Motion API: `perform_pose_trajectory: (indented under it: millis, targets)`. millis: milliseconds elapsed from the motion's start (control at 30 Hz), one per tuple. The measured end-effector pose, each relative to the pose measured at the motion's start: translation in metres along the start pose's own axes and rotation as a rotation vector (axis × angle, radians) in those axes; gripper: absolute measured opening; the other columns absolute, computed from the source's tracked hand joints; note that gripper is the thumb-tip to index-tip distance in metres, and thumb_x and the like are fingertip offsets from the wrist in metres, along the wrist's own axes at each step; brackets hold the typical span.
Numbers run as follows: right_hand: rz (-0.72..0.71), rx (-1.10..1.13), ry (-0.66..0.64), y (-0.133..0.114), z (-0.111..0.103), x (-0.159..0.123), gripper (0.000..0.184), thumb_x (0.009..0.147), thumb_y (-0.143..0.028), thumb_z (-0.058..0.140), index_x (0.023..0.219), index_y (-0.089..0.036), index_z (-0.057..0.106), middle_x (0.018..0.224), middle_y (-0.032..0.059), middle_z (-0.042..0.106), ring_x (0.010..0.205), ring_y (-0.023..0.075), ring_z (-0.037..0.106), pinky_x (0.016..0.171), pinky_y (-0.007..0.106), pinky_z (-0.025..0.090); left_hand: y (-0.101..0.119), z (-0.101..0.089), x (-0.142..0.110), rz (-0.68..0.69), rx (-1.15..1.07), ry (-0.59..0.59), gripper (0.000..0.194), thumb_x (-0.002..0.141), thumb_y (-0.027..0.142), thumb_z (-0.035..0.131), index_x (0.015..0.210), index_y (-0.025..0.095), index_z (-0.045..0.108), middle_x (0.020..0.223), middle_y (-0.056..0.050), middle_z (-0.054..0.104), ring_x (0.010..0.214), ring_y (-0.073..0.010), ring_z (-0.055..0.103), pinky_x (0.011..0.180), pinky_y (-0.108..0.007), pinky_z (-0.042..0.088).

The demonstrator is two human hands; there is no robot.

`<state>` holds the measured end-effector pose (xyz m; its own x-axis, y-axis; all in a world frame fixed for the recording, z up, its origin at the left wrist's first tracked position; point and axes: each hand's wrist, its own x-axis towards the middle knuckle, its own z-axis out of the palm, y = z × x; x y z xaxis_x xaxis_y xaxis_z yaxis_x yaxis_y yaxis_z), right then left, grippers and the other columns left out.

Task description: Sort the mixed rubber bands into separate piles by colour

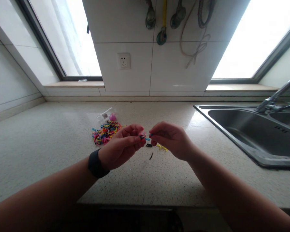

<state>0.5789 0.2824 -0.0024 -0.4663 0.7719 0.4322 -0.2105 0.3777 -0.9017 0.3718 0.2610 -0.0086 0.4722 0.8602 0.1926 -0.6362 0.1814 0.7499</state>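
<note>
Red, pink and black show in a small bunch of bands (142,136) pinched by the left hand's (122,145) fingers, a thin blue loop (147,139) poking rightward. The right hand (171,139) has thumb and forefinger pressed on a blue scrap (150,135) just beside it. To me it looks like one band being added or drawn out; I can't tell which. The next move seems to call for a firm left pinch and a delicate right one. Beyond the left fingers, past a tangled multicoloured pile of bands (104,133), a clear plastic bag (103,115) bears a dark patch, too blurred to read.
</note>
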Motion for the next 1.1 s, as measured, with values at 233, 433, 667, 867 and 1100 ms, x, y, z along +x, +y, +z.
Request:
perform_pose_trajectory:
  millis: [233,433,667,867,1100]
  targets:
    - [0.048,0.025,-0.002,0.002,-0.005,0.001,0.014,0.081,-0.024,0.079,0.091,-0.019,0.071,0.079,0.001,0.075,0.069,0.0113,0.07,0.066,0.026,0.06,-0.002,-0.008,0.0,-0.01,0.023,0.039,0.021,0.08,0.004,0.074,0.098,0.015,0.072,0.086,-0.001,0.071,0.078,-0.0083,0.068,0.08,-0.018,0.057]
    - [-0.013,0.058,0.011,0.007,-0.012,0.003,0.011,0.085,-0.019,0.076,0.095,-0.021,0.074,0.087,0.002,0.078,0.069,0.0102,0.07,0.067,0.025,0.059,0.0,-0.011,-0.001,-0.011,0.029,0.033,0.021,0.081,0.004,0.074,0.098,0.016,0.073,0.087,-0.001,0.072,0.079,-0.0083,0.069,0.082,-0.017,0.057]
    - [-0.098,0.066,0.133,0.001,-0.034,0.006,0.012,0.084,-0.02,0.076,0.096,-0.024,0.074,0.09,0.0004,0.077,0.073,0.0122,0.071,0.071,0.03,0.06,-0.002,-0.021,-0.003,-0.022,0.055,0.051,0.021,0.081,0.004,0.074,0.098,0.016,0.072,0.088,0.0,0.071,0.078,-0.0087,0.07,0.078,-0.016,0.057]
    - [-0.099,-0.421,0.213,0.0,-0.062,0.007,0.009,0.085,-0.024,0.072,0.093,-0.021,0.073,0.088,0.0033,0.076,0.074,0.0145,0.069,0.072,0.034,0.057,-0.008,-0.029,-0.007,-0.067,0.094,0.111,0.02,0.077,0.006,0.079,0.094,0.015,0.073,0.087,-0.001,0.071,0.077,-0.0093,0.069,0.079,-0.019,0.058]
    - [0.07,-1.111,-0.109,0.024,-0.089,0.01,0.013,0.085,-0.014,0.066,0.089,-0.019,0.077,0.078,0.0033,0.073,0.07,0.0148,0.063,0.068,0.031,0.048,-0.012,-0.032,-0.009,-0.114,0.136,0.127,0.02,0.075,0.007,0.081,0.092,0.016,0.073,0.084,-0.001,0.07,0.076,-0.0099,0.069,0.076,-0.019,0.056]
